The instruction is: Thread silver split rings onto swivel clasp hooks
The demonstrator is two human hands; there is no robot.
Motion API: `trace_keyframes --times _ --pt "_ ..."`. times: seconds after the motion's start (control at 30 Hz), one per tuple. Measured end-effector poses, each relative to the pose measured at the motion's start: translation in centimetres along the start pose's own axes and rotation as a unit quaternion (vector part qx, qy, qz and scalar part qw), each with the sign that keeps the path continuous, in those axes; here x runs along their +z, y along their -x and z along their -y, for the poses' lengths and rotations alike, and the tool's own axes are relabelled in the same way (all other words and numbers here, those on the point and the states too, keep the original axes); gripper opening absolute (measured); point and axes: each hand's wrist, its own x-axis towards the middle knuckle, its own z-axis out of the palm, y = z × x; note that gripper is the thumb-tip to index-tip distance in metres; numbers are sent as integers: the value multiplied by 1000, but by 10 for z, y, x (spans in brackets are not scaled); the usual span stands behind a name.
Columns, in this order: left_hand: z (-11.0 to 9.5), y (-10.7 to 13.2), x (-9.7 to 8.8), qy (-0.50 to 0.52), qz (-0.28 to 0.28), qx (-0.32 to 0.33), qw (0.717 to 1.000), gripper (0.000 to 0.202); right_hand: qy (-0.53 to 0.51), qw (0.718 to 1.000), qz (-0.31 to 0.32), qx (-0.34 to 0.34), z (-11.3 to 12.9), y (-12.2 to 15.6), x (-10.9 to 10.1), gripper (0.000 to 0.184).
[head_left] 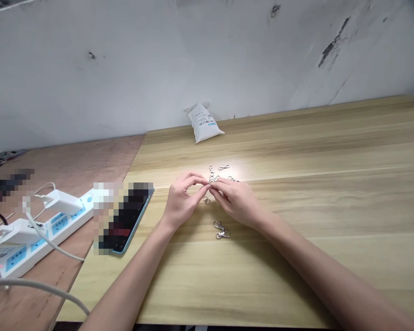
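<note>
My left hand point(183, 198) and my right hand point(235, 198) meet over the middle of the wooden table point(296, 193), fingertips pinched together on a small metal clasp point(212, 180). A metal ring point(206, 200) lies or hangs just below the fingers. Several loose silver clasps point(223, 167) lie just beyond the hands. A joined pair of clasps point(221, 230) rests on the table near my right wrist.
A white plastic packet point(204, 122) lies against the wall at the back. A phone point(126, 218) lies left of my left hand. A white power strip point(37, 227) with plugged chargers and cables sits on the reddish board at far left.
</note>
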Motion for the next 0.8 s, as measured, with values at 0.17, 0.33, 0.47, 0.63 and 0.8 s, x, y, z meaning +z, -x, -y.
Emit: trace_keyframes --times 0.17,0.33,0.47,0.63,0.8 --pt "4 -3 -3 127 53 -102 985 10 -16 999 9 -29 -4 1 -1 29" --pt "6 -4 -9 217 82 -158 960 17 -31 998 28 -42 -7 0 -4 28" --pt "7 -5 -12 222 102 -193 950 27 -52 996 35 -56 -10 -1 -5 29" --pt "6 -7 -13 249 98 -166 949 16 -109 992 48 -51 -8 -2 -10 26" --pt "3 -7 -13 102 79 -83 988 9 -251 961 93 71 -1 -4 -25 35"
